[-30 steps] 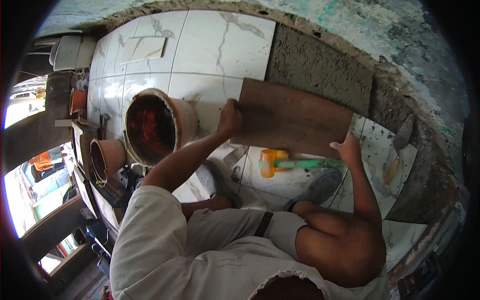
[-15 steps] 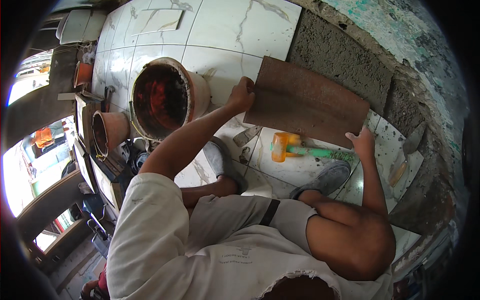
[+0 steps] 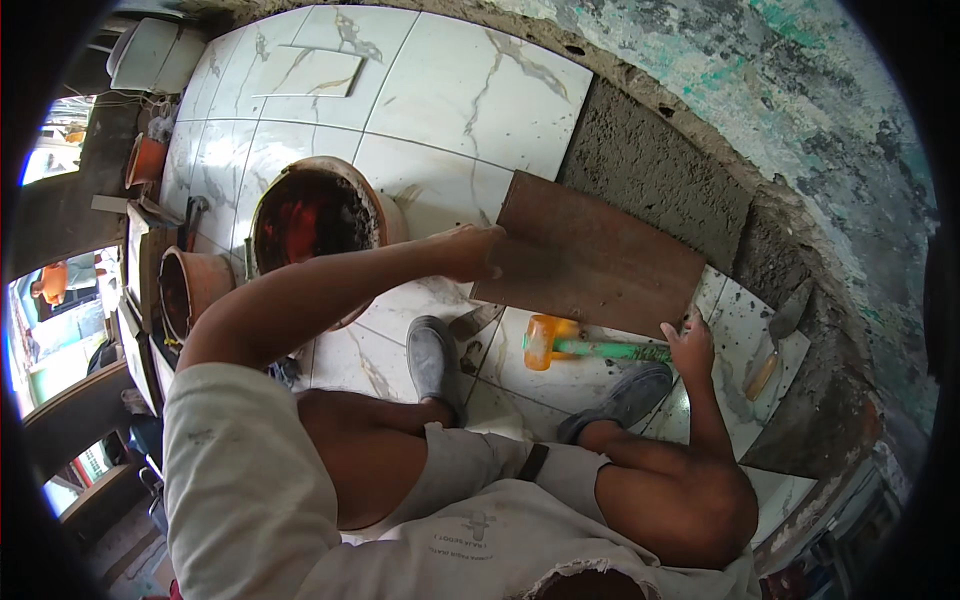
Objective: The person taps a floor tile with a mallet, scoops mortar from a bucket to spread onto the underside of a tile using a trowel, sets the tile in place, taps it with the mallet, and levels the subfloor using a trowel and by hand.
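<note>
- The flat, brown, rectangular slab (image 3: 600,255) lies in front of the person, between both hands, its far long edge bordering the rough grey mortar strip (image 3: 650,165); whether it rests on the floor or is slightly raised, I cannot tell.
- The left hand (image 3: 475,252) has its fingers curled around the slab's left end, holding it.
- The right hand (image 3: 690,345) is at the near right corner, thumb and forefinger parted; how firmly it grips, I cannot tell.
- Just beside the slab's near edge lies 1 mallet with an orange-yellow head and green handle (image 3: 610,349).
- Right of it, a grey-bladed trowel with a wooden handle (image 3: 762,378) lies on speckled tile.
- Done, as it appears: white, grey-veined floor tiles (image 3: 480,90) cover most ground leftward.
- Left uncovered: the mortar strip, which looks spread but untiled beside the peeling, green-flecked wall (image 3: 800,110).
</note>
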A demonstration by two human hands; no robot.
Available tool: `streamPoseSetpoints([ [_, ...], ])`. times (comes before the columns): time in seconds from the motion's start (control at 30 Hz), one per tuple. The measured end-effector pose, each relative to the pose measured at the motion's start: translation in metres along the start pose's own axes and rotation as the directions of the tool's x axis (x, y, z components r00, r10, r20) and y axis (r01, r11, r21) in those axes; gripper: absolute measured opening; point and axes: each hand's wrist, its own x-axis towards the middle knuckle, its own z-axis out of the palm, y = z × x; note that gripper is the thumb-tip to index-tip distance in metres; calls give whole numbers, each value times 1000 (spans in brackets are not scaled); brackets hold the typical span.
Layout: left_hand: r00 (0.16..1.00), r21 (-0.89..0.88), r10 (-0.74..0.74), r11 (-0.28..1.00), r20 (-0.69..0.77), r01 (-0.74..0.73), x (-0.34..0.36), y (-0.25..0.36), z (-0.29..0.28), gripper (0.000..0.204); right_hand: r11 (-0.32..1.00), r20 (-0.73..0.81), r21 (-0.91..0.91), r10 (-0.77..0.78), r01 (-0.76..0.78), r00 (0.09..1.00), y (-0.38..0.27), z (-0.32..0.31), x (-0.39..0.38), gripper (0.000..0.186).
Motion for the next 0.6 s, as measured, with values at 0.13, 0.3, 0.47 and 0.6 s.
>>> streamPoseSetpoints([
  [0.13,970,23,237,971,-49,-237,-46,33,-58,39,1000,-80,12,26,-26,996,18,-15,-16,65],
  [0.3,426,124,666,613,-613,-780,-128,58,-160,18,983,-210,-172,31,-68,977,35,-60,-56,59],
  [0.47,194,261,881,328,-431,-908,-176,87,-198,16,989,-255,-64,112,-133,960,21,-96,-123,56],
  [0.6,255,120,909,309,-330,-944,-194,95,-203,19,971,-314,-62,200,-230,928,13,-109,-181,56],
])
